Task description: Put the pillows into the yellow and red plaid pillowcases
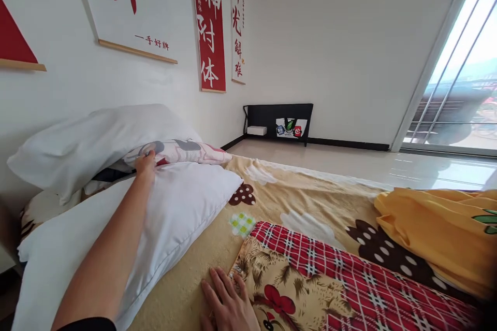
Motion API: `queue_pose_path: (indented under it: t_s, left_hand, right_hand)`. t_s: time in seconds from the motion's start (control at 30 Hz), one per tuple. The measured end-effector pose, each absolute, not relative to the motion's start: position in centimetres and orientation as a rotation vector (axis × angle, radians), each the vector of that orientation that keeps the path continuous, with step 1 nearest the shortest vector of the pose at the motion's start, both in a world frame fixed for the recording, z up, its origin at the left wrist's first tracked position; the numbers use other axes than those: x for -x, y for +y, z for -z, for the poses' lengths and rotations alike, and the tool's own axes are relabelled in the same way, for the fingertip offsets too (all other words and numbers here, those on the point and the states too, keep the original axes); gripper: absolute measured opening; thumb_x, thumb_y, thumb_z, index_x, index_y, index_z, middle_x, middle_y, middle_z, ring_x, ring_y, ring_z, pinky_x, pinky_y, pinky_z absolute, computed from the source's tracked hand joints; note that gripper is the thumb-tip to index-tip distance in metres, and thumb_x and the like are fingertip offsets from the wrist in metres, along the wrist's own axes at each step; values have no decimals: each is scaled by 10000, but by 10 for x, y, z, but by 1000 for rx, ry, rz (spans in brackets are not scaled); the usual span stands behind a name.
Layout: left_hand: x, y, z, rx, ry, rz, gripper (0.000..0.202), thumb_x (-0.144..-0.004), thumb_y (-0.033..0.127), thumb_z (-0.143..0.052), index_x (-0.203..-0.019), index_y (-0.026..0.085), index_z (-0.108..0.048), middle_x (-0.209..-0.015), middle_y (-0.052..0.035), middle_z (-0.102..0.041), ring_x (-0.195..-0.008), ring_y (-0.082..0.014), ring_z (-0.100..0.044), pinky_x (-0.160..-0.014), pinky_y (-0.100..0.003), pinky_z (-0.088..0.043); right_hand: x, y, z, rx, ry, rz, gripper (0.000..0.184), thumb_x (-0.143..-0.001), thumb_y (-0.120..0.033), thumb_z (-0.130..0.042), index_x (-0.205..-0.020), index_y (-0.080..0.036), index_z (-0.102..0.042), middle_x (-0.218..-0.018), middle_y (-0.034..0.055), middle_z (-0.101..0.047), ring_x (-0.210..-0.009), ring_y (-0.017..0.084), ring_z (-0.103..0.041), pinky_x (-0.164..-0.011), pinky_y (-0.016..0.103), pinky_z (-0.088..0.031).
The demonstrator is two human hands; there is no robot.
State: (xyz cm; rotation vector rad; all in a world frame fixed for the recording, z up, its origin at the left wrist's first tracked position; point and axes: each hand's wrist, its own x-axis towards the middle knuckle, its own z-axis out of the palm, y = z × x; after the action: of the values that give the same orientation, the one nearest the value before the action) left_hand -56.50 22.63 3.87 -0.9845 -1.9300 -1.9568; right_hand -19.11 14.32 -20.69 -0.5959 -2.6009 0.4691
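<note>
Left hand (145, 163) reaches the patterned pillow (188, 150) amid a loose pile

The work at the head of the bed looks partway along, as far as one view can tell. The plaid bear-print blanket (306, 253) lies fairly flat with a straight edge, while the pillows remain unsettled: the upper white pillow (108, 131) leans askew over part of the patterned one, and the lower white pillow (186, 201) lies in front of both. The tan bedsheet (303, 191) is wrinkled, and the yellow cloth (438, 232) sits bunched at the far right; whether either needs attention is unclear.

The patterned pillow lies between the two white ones, under the left hand, whose fingers look curled; I cannot tell whether they pinch its fabric. Well apart from it, the right hand (231, 302) rests with fingers slightly spread at the blanket's edge, holding nothing visible.
</note>
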Motion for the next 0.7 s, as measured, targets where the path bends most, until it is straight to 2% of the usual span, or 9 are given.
queue_pose_path:
  t_s: [0.1,0.2,0.33,0.43,0.53,0.6,0.67,0.7]
  left_hand:
    - [531,245,-81,935,-1868,2174,225,-926,341,-484,-798,156,-504,-656,36,-464,-545,-87,-440,-558,-241,-432]
    - [488,257,-111,1058,-1735,2284,255,-881,367,-517,-720,178,-459,-610,46,-407,-542,-88,-408,-544,-224,-390]
    - [424,263,-134,1369,-1553,2252,378,-799,477,-612,-631,188,-436,-580,45,-377,-563,-94,-388,-562,-229,-361]
    - [380,253,-157,1549,-1440,2124,415,-783,495,-636,-593,194,-423,-563,42,-349,-567,-105,-369,-572,-242,-337]
    - [336,230,-190,1674,-1339,1990,408,-812,477,-618,-598,191,-420,-568,40,-346,-565,-104,-349,-576,-244,-317]
    - [302,208,-204,1750,-1256,1827,429,-838,476,-590,-593,192,-383,-565,43,-337,-550,-96,-328,-568,-243,-302]
    - [266,184,-200,1816,-1147,1596,454,-865,478,-555,-579,194,-346,-549,44,-338,-530,-92,-331,-556,-244,-301]
    - [248,171,-190,1863,-1087,1467,463,-880,476,-534,-567,195,-341,-536,42,-347,-518,-92,-342,-550,-244,-309]
  right_hand:
    - [195,149,218,581,-2595,-393,537,-856,-482,-569,-1369,-341,-500,-1458,43,-426,-1309,320,-457,-1067,528,-377]
    - [201,156,231,539,-2588,-274,541,-835,-480,-589,-1351,-335,-519,-1417,54,-476,-1255,320,-516,-1013,507,-440]
    - [207,166,244,473,-2546,-112,526,-821,-438,-609,-1330,-330,-533,-1387,47,-514,-1210,291,-562,-969,438,-483]
    - [209,169,242,456,-2549,-93,511,-819,-442,-605,-1311,-318,-548,-1369,56,-534,-1188,287,-579,-954,432,-492]
    - [205,161,227,490,-2573,-248,513,-809,-454,-603,-1298,-308,-559,-1379,68,-531,-1222,303,-549,-996,479,-450]
    - [198,150,208,515,-2519,-448,504,-802,-431,-602,-1289,-308,-564,-1406,65,-515,-1274,306,-499,-1060,524,-365]
    - [189,138,183,525,-2359,-755,448,-754,-393,-639,-1191,-294,-629,-1370,55,-561,-1286,298,-481,-1114,525,-267]
    - [184,133,170,554,-2222,-970,398,-720,-378,-661,-1103,-273,-669,-1306,57,-612,-1260,297,-503,-1121,504,-257]
